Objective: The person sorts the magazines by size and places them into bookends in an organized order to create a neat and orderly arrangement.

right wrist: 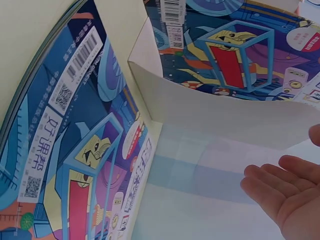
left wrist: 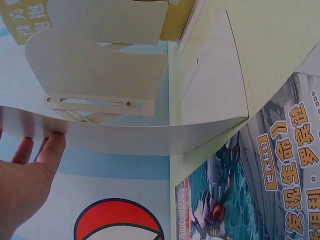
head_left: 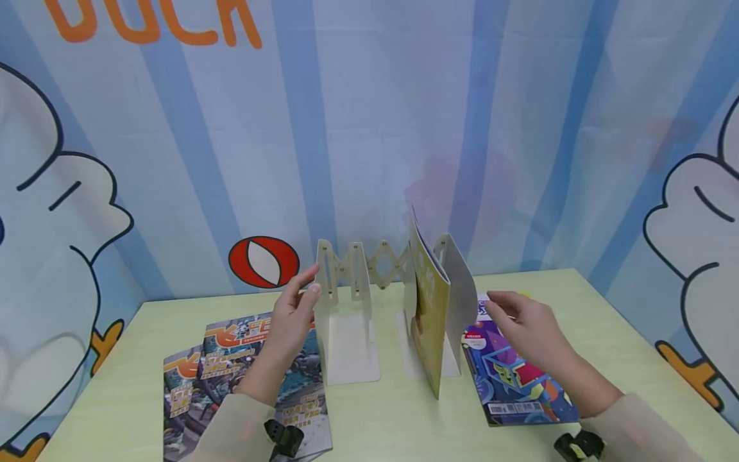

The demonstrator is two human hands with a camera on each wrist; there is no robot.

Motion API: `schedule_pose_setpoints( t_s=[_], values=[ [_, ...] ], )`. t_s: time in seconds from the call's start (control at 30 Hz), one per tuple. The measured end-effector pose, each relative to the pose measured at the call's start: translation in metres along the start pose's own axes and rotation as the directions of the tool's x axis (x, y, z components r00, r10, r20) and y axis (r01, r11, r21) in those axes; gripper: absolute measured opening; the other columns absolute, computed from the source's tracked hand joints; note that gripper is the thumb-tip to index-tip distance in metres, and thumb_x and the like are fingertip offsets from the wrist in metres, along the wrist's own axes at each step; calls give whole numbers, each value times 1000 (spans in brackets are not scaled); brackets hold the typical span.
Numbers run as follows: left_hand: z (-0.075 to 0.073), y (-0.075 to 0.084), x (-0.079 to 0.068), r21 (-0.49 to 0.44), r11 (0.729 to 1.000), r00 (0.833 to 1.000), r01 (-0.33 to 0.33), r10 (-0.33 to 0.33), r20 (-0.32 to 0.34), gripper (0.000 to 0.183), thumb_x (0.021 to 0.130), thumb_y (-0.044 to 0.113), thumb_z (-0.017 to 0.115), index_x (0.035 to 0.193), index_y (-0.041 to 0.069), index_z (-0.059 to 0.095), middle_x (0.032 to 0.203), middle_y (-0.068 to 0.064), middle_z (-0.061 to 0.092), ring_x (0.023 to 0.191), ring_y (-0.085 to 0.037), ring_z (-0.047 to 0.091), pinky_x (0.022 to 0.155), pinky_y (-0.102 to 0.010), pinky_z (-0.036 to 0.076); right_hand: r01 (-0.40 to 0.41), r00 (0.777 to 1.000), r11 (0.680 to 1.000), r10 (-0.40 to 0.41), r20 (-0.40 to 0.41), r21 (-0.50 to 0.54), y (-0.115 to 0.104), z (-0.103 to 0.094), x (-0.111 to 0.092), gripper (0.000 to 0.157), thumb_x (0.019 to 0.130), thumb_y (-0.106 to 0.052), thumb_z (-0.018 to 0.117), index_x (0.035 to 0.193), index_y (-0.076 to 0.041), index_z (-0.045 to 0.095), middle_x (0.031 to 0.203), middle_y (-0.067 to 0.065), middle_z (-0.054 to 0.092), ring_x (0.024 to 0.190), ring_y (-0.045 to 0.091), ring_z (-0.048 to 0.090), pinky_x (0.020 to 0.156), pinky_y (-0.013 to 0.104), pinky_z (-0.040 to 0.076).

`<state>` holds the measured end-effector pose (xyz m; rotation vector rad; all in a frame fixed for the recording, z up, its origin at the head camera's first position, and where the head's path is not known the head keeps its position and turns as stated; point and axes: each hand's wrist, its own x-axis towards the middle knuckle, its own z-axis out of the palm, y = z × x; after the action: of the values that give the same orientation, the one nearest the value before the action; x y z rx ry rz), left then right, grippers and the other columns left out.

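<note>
An expandable white metal bookend (head_left: 353, 346) with a lattice back stands on the table. My left hand (head_left: 294, 316) is at its left end panel (left wrist: 115, 137), fingertips against the outer face, fingers loosely bent. A yellow booklet (head_left: 428, 308) stands upright in the right part of the bookend. In the right wrist view a blue cartoon cover (right wrist: 235, 50) shows upright behind the right end panel (right wrist: 210, 112). Beside that panel my right hand (head_left: 528, 324) hovers over a blue magazine (head_left: 514, 378) lying flat, palm towards the panel and apart from it, holding nothing.
Several comic magazines (head_left: 231, 359) lie overlapping on the left of the pale table (head_left: 398, 423), partly under my left forearm. A striped curtain (head_left: 369, 128) with cartoon ducks hangs close behind the table.
</note>
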<state>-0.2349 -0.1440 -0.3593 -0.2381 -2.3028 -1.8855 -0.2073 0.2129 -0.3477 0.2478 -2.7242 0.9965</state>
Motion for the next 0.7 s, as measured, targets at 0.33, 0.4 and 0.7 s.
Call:
schedule_pose_setpoints(
  t_s=[0.33,0.4,0.7],
  values=[
    [-1,-2,-1,28,998,998,-56,57,-10,44,103,29,37,146,21,36,150,-5,33,101,-19,53,74,-24,50,8,999,998,-5,52,-56,8,12,14,50,97,-32,52,133,2,51,127,26,57,110,43,60,82,46,55],
    [-2,-1,-2,32,998,998,-60,61,-14,44,103,29,37,146,21,36,150,-6,34,92,-15,51,70,-23,47,15,998,997,-11,57,-72,11,16,18,48,96,-30,51,132,2,51,126,25,58,109,42,60,81,45,56],
    [2,-2,-1,23,998,998,-57,57,-25,43,103,28,38,145,22,37,149,-7,34,92,-15,52,70,-23,48,-14,990,991,32,137,-132,22,24,31,67,93,-50,51,137,0,47,132,25,53,117,44,54,90,55,49]
  ],
)
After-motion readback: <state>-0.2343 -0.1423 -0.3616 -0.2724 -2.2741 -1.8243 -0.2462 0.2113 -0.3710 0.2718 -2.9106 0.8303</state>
